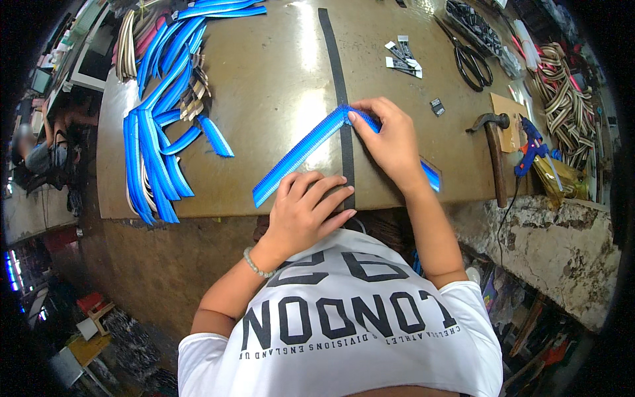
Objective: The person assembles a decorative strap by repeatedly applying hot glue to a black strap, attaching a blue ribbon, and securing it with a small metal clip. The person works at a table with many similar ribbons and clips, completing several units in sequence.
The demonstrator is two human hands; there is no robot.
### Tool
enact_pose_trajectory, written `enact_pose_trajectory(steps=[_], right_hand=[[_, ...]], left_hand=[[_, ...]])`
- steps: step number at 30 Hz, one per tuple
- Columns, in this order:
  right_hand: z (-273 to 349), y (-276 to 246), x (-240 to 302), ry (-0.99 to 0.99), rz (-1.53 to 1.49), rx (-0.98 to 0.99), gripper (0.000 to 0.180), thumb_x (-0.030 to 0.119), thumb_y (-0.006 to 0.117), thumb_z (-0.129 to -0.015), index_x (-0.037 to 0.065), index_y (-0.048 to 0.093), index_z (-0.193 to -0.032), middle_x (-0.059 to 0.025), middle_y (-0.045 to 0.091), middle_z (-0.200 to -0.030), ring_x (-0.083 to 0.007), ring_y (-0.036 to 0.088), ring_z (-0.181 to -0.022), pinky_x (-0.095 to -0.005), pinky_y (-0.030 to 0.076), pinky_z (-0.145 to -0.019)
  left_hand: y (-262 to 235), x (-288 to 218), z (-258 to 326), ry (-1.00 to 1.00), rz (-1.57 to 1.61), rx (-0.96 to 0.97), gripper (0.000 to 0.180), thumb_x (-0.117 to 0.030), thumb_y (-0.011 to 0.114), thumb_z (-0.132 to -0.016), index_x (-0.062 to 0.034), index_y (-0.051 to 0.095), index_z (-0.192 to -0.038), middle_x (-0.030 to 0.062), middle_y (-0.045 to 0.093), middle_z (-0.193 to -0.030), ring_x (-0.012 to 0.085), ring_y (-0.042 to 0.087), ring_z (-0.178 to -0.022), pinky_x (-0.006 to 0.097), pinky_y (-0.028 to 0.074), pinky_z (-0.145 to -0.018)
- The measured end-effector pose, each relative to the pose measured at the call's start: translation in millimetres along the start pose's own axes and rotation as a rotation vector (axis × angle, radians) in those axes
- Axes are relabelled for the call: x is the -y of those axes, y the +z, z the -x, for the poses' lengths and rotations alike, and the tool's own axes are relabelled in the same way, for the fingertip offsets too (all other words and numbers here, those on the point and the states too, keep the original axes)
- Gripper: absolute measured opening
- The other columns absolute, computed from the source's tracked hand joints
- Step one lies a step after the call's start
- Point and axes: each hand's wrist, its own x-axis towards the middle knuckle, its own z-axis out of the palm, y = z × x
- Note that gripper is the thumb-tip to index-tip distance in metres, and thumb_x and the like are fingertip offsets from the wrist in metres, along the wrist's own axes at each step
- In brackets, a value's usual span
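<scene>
A blue webbing strap (297, 157) with lighter blue stripes lies on the table, bent to a peak at its middle. My right hand (390, 135) has thumb and fingers closed on the strap at that bend and covers part of the right leg. The strap's right end shows beyond my wrist. Under the bend runs a narrow black band (336, 63), reaching from the far side to the near table edge. My left hand (309, 205) rests with fingers spread at the near edge, below the strap's left leg, fingertips by the black band.
Many blue straps (142, 152) are piled on the left of the brown table (264, 79). To the right are small black-and-white labels (403, 58), black-handled scissors (471, 66), a hammer (495, 152), a blue glue gun (531, 149) and bundled striped straps (565, 99). A person (43, 142) sits far left.
</scene>
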Motion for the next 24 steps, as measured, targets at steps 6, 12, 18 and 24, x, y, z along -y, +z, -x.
enact_pose_trajectory(steps=[6,12,18,24], right_hand=[[3,3,4,0.022,0.06,-0.022,0.015,0.016,0.068,-0.087,0.003,0.071,-0.096,-0.0142,0.067,-0.094,-0.033,0.067,-0.088,-0.04,0.052,-0.078],[4,5,5,-0.004,0.109,-0.02,0.013,0.016,0.068,-0.087,0.007,0.07,-0.096,-0.0112,0.065,-0.093,-0.0317,0.065,-0.089,-0.0418,0.052,-0.075],[8,9,15,0.013,0.306,0.032,0.018,0.017,0.068,-0.085,0.01,0.071,-0.102,-0.0077,0.063,-0.105,-0.0298,0.062,-0.098,-0.0424,0.051,-0.079],[26,-73,-5,-0.216,0.419,-0.007,0.029,0.023,0.075,-0.082,0.008,0.071,-0.106,-0.014,0.059,-0.13,-0.0335,0.051,-0.123,-0.0455,0.04,-0.102]], left_hand=[[-2,0,-2,-0.008,0.0,0.004,0.033,-0.031,0.077,-0.078,-0.0151,0.07,-0.106,-0.0025,0.065,-0.114,0.0198,0.056,-0.101,0.038,0.041,-0.092],[-13,-9,-14,-0.087,0.066,0.061,0.031,-0.031,0.08,-0.076,-0.0135,0.071,-0.1,0.001,0.065,-0.107,0.0225,0.056,-0.1,0.039,0.042,-0.086],[-3,16,-54,-0.184,0.127,-0.111,0.021,-0.016,0.074,-0.083,-0.005,0.069,-0.1,0.0114,0.062,-0.098,0.03,0.057,-0.091,0.04,0.047,-0.081],[10,35,-62,-0.199,0.037,-0.132,0.023,-0.004,0.066,-0.085,-0.0063,0.069,-0.108,0.0115,0.059,-0.103,0.0302,0.054,-0.091,0.04,0.047,-0.081]])
